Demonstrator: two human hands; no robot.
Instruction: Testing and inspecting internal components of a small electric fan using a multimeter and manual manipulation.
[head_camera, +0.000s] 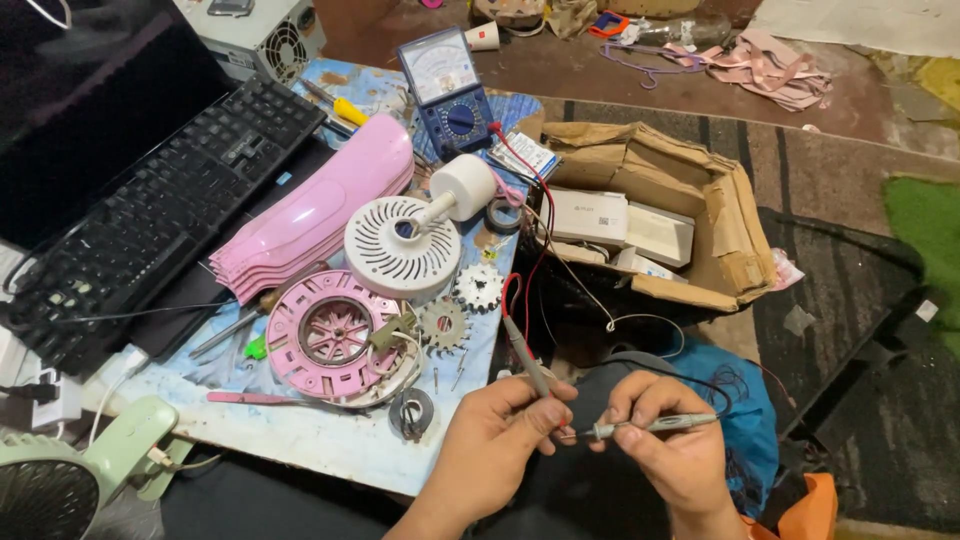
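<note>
fan, far left: small green desk fan (70, 470), at the table edge, cable trailing
keyboard: black keyboard (150, 210) tilted across the table's left side
pink parts: stacked pink blades (310, 210) beside the keyboard; pink round housing (335, 335) below, flat on the table
white parts: white vented cover (400, 250) with a white cylinder (465, 185) above it; two gears (460, 310) just beside
meter: blue analog multimeter (450, 90) at the table's back, red and black leads running down to the hands
left hand: left hand (495, 445) pinches the red probe (525, 355), fingers closed around its shaft, tip pointing down toward the other hand
right hand: right hand (670, 440) holds the grey probe (650, 425) closed between thumb and fingers, lying sideways; the tips meet or nearly meet between the hands, cannot tell which
box: torn cardboard box (720, 210), right of the table, white cartons inside
risk: judged, leads drape over loose gears and screws; a tug could drag small parts off the edge or pull the meter over
risk 2: thin wire near the right fingers could snag
</note>
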